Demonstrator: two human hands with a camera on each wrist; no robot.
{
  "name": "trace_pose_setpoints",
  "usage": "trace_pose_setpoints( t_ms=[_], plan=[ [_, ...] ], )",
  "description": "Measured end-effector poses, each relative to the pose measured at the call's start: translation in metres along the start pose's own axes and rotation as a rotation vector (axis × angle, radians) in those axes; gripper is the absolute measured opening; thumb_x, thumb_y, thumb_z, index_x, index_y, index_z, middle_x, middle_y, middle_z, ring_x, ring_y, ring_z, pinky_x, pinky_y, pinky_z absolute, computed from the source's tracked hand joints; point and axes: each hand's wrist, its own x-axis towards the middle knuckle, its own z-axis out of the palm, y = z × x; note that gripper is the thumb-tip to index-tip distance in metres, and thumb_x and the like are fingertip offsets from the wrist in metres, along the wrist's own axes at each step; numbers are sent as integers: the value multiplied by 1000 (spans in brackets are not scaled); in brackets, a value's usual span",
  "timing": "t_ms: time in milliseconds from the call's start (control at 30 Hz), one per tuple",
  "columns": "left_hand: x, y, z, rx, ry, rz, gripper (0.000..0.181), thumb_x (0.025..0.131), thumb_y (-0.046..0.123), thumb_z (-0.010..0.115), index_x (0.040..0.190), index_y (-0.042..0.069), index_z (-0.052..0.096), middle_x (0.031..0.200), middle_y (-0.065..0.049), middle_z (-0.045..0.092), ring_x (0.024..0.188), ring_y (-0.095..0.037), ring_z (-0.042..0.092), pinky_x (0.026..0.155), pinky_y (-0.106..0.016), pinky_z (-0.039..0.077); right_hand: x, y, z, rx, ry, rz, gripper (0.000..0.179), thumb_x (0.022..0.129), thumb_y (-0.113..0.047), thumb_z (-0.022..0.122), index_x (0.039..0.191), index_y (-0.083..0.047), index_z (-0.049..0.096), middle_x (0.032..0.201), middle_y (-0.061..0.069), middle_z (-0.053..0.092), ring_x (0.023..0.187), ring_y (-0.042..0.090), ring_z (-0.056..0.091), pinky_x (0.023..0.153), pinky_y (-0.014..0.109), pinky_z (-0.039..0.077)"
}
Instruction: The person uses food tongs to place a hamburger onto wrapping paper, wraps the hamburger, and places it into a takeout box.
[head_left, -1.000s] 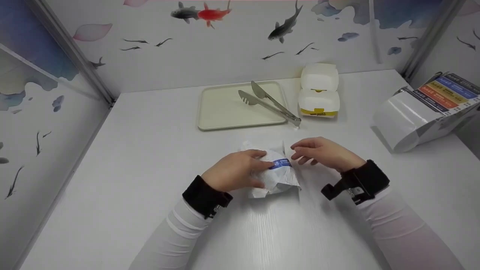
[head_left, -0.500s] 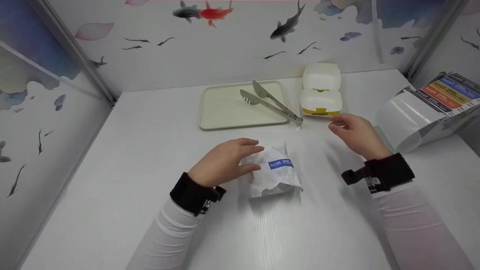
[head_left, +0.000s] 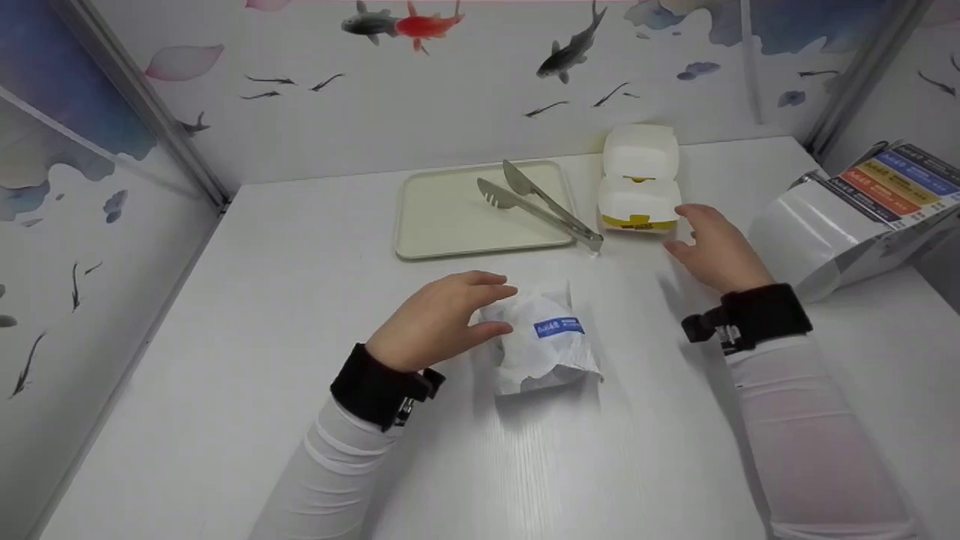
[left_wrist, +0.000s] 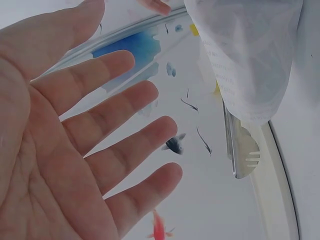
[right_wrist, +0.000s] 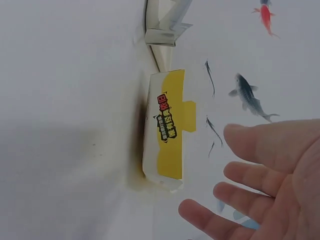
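A white paper-wrapped package with a blue label lies on the table in front of me. Just left of it hovers my left hand, fingers apart and nothing held; the left wrist view shows the bare palm beside the wrapped package. My right hand reaches to the near right corner of an unlatched white and yellow burger box, its lid raised. In the right wrist view a gap shows between the fingers and the burger box, and that hand holds nothing.
A pale green tray sits at the back, with metal tongs lying across its right side, handle end past the rim. To the right stands a white dispenser with colored label strips. Printed panels close off the back and sides.
My left hand has let go of the wrapped package and drawn back left. My right hand has moved from beside the package, up and right, to the burger box.
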Motion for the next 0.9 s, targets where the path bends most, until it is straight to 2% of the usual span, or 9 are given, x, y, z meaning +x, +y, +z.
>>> trace_pose_setpoints(
  t_ms=[100, 167, 367, 500, 600, 733, 833, 900],
  plan=[
    [0, -1, 1, 0, -7, -3, 49, 102, 35, 70, 146, 13, 64, 150, -11, 64, 142, -30, 59, 121, -45, 46, 9, -2, 4, 6, -62, 12, 74, 109, -26, 53, 166, 2, 16, 172, 31, 19, 146, 53, 41, 123, 66, 35],
    [0, -2, 2, -2, -10, -3, 49, 102, 35, 70, 146, 13, 64, 149, -11, 64, 143, -30, 59, 121, -45, 46, 14, -4, 8, 11, -75, 17, 75, 109, -26, 53, 167, 2, 14, 172, 32, 19, 146, 53, 42, 123, 66, 35],
    [2, -2, 2, 0, -23, -15, 50, 102, 35, 69, 146, 13, 63, 150, -11, 64, 143, -29, 58, 122, -46, 46, 25, -2, 17, 8, -62, -1, 73, 109, -24, 53, 167, 1, 17, 169, 33, 24, 144, 53, 44, 122, 67, 35],
    [3, -2, 2, 2, -27, -15, 50, 102, 35, 70, 146, 13, 63, 149, -10, 64, 143, -29, 59, 122, -45, 46, 27, 1, 20, 15, -45, -21, 69, 107, -19, 53, 166, -1, 22, 163, 33, 37, 142, 51, 47, 119, 66, 39],
    [3, -2, 2, -4, -29, -17, 50, 102, 35, 70, 146, 13, 64, 149, -10, 65, 143, -28, 59, 122, -45, 46, 26, 2, 22, -13, 6, -46, 60, 104, -12, 56, 160, 0, 39, 148, 32, 53, 130, 47, 55, 111, 64, 44],
    [3, -1, 2, -8, -39, -23, 50, 102, 35, 70, 146, 13, 63, 149, -10, 65, 143, -28, 58, 122, -45, 46, 23, 0, 25, -80, 117, -64, 38, 99, -5, 62, 135, 5, 66, 122, 30, 65, 107, 42, 60, 95, 58, 51],
    [3, -1, 1, -5, -47, -26, 50, 102, 36, 70, 147, 13, 63, 150, -10, 64, 143, -28, 58, 122, -45, 46, 19, 0, 23, -98, 214, -68, 26, 98, -3, 65, 121, 7, 73, 112, 29, 66, 99, 43, 62, 86, 55, 51],
    [3, -1, 1, -2, -48, -26, 51, 102, 36, 70, 147, 13, 63, 150, -10, 64, 143, -28, 58, 122, -44, 46, 15, 0, 19, -89, 277, -73, 25, 99, -2, 65, 120, 8, 73, 112, 30, 65, 100, 45, 62, 86, 55, 52]
  ],
)
